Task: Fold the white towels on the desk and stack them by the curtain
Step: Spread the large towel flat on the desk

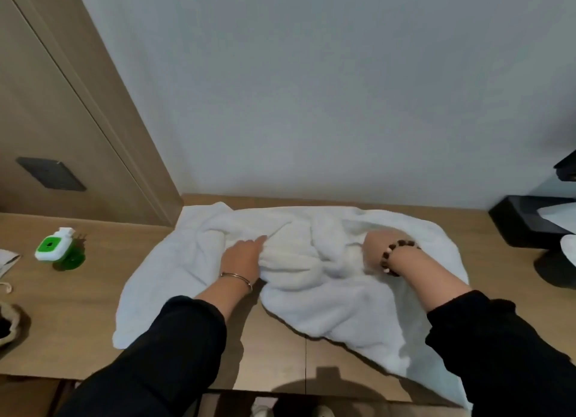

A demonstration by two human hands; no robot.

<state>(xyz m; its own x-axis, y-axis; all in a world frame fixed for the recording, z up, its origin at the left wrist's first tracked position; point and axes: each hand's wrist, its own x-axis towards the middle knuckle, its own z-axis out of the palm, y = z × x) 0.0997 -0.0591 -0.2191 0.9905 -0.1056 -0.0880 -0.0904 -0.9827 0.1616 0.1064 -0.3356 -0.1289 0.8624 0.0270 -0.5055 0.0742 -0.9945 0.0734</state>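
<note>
Currently, the soft, limp towel [311,260] is gripped mid-bunch by the left hand [243,257], the right hand [375,249] buried with its closure indeterminable; corners are judged better holds.

head-worn view, forward and down, close over desk [78,323]

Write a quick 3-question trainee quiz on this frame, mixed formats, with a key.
1. True or false: the white towels already lie folded in a neat stack.
2. Which wrist wears the beaded bracelet? A) left B) right C) neither
3. Fill in: the green-and-white device stands on the desk to the person's ____ of the towels.

Key: 1 false, they lie crumpled and spread out; 2 B; 3 left.
</note>
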